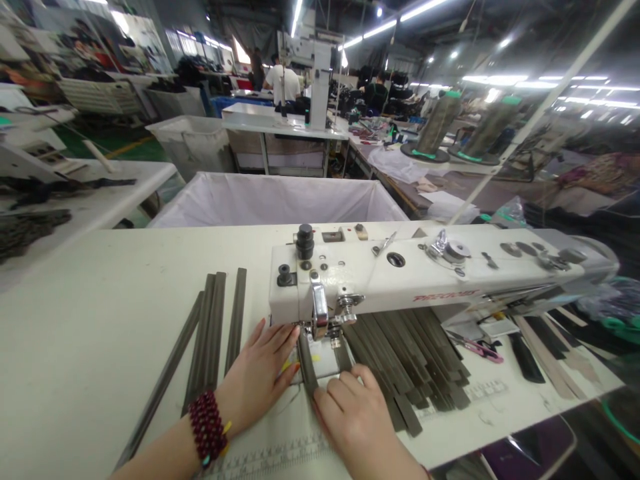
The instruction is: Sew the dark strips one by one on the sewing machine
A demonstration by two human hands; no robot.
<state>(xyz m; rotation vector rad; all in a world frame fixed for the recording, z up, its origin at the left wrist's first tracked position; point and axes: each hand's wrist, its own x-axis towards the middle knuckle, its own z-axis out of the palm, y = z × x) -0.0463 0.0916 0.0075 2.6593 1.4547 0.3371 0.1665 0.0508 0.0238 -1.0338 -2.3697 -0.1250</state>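
Under the head of a white sewing machine (400, 273) lies a dark grey-brown strip (307, 367), curving toward me from the needle area. My left hand (265, 367), with a dark red beaded bracelet at the wrist, rests flat with fingers stretched out beside the presser foot, fingertips at the strip's left edge. The strip's near end is pinched in the curled fingers of my right hand (355, 413). Several matching strips (210, 327) lie left of my left hand. A thick pile of strips (405, 353) sits under the machine arm, right of the needle.
Pink-handled scissors (480, 348) lie beyond the pile, close to a black object (526, 358). A ruler tape (270, 457) runs along the table's near side. Behind the machine stands a white-lined bin (280, 200). Two large thread cones (440, 127) stand at the back right.
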